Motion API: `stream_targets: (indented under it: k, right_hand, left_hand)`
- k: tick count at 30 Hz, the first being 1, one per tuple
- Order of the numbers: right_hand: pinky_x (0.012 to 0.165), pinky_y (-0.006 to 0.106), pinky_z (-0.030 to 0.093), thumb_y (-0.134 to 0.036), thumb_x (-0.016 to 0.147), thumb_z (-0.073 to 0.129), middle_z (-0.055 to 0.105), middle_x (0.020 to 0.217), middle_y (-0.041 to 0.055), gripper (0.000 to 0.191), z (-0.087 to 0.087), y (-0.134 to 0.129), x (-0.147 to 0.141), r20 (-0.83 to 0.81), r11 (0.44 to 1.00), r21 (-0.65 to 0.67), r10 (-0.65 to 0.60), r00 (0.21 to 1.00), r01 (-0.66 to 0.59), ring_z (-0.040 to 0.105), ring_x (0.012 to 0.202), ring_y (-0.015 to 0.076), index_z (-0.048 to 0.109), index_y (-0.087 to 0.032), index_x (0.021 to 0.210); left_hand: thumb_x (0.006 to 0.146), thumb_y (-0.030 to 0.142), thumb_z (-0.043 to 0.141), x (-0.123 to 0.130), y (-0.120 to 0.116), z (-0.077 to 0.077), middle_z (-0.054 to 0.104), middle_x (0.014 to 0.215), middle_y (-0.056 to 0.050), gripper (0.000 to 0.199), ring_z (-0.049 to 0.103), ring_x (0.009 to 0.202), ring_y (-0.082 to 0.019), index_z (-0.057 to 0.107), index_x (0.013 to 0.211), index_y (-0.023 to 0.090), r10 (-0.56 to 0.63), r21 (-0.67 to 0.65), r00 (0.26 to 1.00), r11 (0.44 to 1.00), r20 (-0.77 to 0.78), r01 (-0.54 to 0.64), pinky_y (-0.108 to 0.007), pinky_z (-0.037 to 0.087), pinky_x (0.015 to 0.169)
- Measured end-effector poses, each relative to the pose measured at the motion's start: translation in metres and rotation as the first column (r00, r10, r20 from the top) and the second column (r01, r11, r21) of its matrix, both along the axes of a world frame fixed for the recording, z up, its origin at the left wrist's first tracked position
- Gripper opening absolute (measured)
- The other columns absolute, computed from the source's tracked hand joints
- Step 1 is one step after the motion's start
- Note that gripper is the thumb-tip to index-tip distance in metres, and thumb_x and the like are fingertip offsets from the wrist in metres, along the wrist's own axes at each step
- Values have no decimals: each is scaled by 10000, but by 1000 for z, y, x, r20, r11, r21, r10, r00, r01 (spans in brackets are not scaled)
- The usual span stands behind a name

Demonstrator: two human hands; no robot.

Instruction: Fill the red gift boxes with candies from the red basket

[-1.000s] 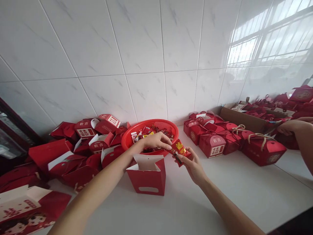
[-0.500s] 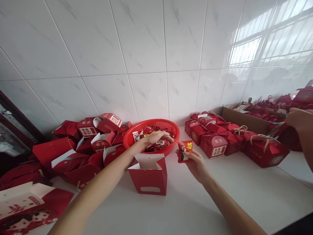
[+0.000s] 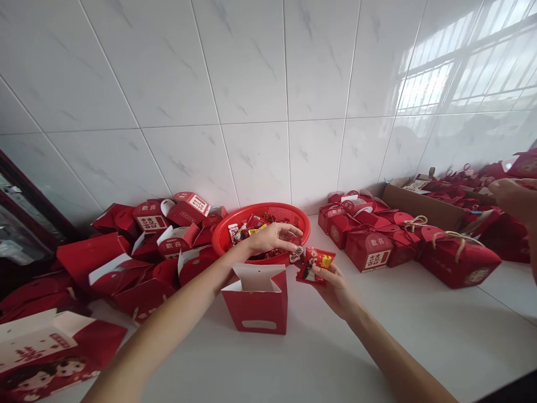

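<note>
My left hand (image 3: 274, 238) is over the front right rim of a red plastic basket (image 3: 218, 246) of wrapped sweets. Its thumb and fingers pinch a small wrapped candy (image 3: 296, 254) with dark and white print. Right beside it, my right hand (image 3: 338, 288) grips a red and yellow snack packet (image 3: 316, 264) by its lower edge. The candy and the packet nearly meet; whether they touch I cannot tell. Below my left wrist stands a red paper box (image 3: 255, 310), upright with its top flaps open. What lies inside it is hidden.
Open and folded red gift boxes (image 3: 126, 280) crowd the left side. Closed red boxes (image 3: 369, 249), some with rope handles, stand at the right. Behind them is a cardboard carton (image 3: 423, 210) of red boxes. Another person's hand (image 3: 514, 196) shows at the far right edge.
My left hand has risen out of the basket's sweets and moved right with a candy in its fingers. The packet in my right hand has tilted and shifted slightly left.
</note>
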State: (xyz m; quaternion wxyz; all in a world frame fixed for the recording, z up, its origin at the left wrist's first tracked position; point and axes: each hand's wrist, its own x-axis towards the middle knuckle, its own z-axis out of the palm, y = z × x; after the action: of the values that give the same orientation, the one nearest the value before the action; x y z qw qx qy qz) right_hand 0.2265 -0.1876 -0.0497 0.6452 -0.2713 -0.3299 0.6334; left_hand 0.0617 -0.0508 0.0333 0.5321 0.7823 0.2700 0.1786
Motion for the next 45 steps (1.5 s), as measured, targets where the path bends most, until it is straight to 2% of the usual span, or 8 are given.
stream_targets:
  k: [9, 12, 14, 19, 25, 28, 35, 45]
  right_hand:
    - [825, 351, 542, -308, 694, 846, 747, 1029, 53, 319, -1, 2, 1, -2, 998, -4, -59, 998, 59, 664, 921, 207, 759, -206, 982]
    - [772, 324, 544, -312, 665, 863, 746, 976, 43, 302, 0, 3, 3, -9, 995, -28, -97, 995, 97, 658, 868, 190, 758, -202, 926]
    - [749, 312, 541, -318, 646, 873, 747, 928, 38, 308, 1, 3, 4, -12, 994, -40, -107, 994, 106, 658, 824, 179, 755, -198, 904]
    - [698, 296, 532, -313, 617, 881, 746, 877, 39, 308, 0, 4, 4, 8, 990, -64, -129, 992, 129, 660, 774, 177, 747, -191, 866]
    - [654, 278, 530, -324, 576, 893, 749, 873, 40, 343, 0, 5, 11, 22, 980, -90, -175, 984, 177, 652, 745, 168, 738, -183, 848]
    - [649, 278, 534, -324, 570, 896, 745, 855, 38, 347, -1, 5, 12, 23, 977, -99, -187, 982, 188, 644, 731, 165, 732, -178, 839]
    - [633, 289, 532, -310, 605, 877, 736, 839, 37, 303, -2, 6, 11, 32, 977, -68, -202, 979, 203, 638, 714, 171, 724, -177, 830]
    - [628, 297, 544, -331, 555, 897, 727, 851, 36, 351, -3, 6, 11, 67, 969, -94, -224, 972, 229, 630, 735, 175, 715, -182, 816]
  left_hand:
    - [751, 439, 772, -4, 14, 6, 732, 1026, -99, 453, 676, 969, -228, 703, 1102, 161, -7, -34, 999, 999, 52, 9, -374, 514, 901]
    - [758, 413, 740, -8, 35, 1, 732, 1079, -107, 403, 666, 1013, -244, 712, 1066, 155, 141, 177, 990, 975, -32, -133, -375, 510, 926]
    - [763, 357, 721, -5, 44, -5, 712, 1173, -94, 367, 636, 1103, -254, 722, 1083, 178, 142, 365, 967, 929, -213, -56, -354, 482, 973]
    - [735, 322, 695, 17, 45, -19, 649, 1291, -92, 445, 623, 1120, -286, 717, 1175, 258, 91, 486, 764, 817, -638, 309, -318, 506, 880]
    - [606, 249, 724, 12, 46, -10, 748, 828, -52, 260, 687, 814, -265, 773, 861, 253, 285, 518, 596, 814, -751, 263, -318, 510, 728]
    - [595, 179, 693, -7, 54, -7, 744, 817, -60, 196, 686, 840, -284, 756, 771, 241, 412, 597, 569, 782, -712, 179, -339, 504, 744]
    - [571, 116, 716, -14, 70, -5, 750, 873, -87, 186, 664, 959, -327, 731, 712, 236, 509, 676, 579, 729, -637, 102, -394, 481, 855]
    - [575, 318, 792, 11, 65, -24, 657, 1244, -114, 557, 584, 1178, -318, 688, 1115, 232, 217, 545, 714, 795, -666, 267, -326, 467, 947]
